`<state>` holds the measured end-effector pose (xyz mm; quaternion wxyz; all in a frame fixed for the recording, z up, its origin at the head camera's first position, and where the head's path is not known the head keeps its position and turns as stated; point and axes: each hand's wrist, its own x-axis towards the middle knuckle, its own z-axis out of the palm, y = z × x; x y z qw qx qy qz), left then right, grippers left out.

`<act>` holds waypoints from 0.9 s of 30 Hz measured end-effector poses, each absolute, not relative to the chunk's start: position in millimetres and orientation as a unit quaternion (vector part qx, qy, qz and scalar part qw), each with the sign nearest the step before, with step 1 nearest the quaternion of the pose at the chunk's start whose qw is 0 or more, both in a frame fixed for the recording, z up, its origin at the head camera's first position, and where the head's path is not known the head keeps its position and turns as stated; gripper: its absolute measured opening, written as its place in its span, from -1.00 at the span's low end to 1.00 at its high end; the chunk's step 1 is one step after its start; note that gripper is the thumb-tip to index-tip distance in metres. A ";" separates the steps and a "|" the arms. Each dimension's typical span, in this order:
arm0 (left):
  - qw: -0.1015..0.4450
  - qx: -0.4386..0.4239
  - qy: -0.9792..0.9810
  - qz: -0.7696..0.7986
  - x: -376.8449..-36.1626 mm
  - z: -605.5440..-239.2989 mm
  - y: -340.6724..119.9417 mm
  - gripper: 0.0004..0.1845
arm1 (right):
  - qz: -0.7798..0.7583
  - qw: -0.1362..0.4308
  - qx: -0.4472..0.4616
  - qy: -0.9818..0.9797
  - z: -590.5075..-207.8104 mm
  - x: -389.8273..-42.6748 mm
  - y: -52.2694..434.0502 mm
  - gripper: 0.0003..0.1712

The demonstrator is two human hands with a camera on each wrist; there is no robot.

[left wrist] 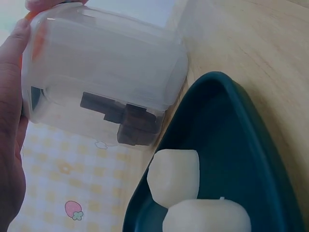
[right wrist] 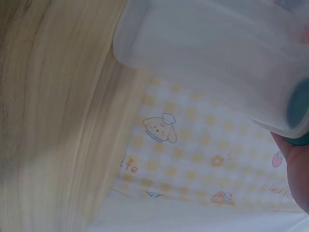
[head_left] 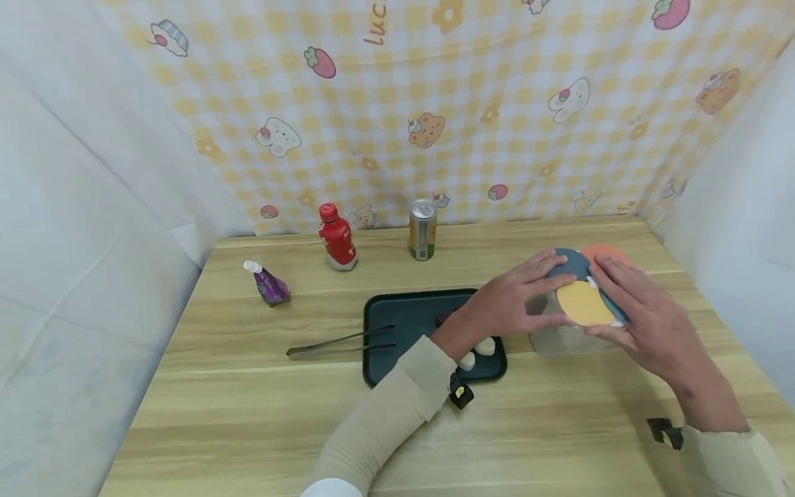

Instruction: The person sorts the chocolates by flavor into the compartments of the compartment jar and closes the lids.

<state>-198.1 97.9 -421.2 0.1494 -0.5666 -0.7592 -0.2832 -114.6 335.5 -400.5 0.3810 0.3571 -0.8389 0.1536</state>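
Both hands, left hand and right hand, lie flat-fingered on the multicoloured round lid of the clear plastic container, at 3 o'clock of the dark green tray on the wooden desk.

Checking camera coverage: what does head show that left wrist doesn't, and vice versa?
Head only: both hands, left hand and right hand, on the container's multicoloured lid; tongs, red bottle, can, purple bottle.
Left wrist only: dark brown pieces inside the clear container.
Both: container, dark tray, two white pieces.
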 end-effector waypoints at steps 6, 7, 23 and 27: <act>0.176 -0.549 -0.765 -0.287 -194.6 -422.7 99.3 -0.44 | 0.176 0.373 0.337 -0.846 -405.3 -113.3 336.2 -0.11; 0.185 -0.548 -0.763 -0.288 -194.2 -422.0 99.3 -0.48 | 0.179 0.370 0.333 -0.849 -406.0 -113.2 336.4 -0.12; 0.220 -0.504 -0.790 -0.269 -192.0 -400.2 110.5 -0.75 | 0.216 0.338 0.270 -0.875 -410.5 -110.8 340.1 -0.25; 0.207 -0.491 -0.800 -0.277 -191.7 -393.6 115.7 -0.76 | 0.219 0.322 0.238 -0.890 -410.6 -107.8 341.3 -0.31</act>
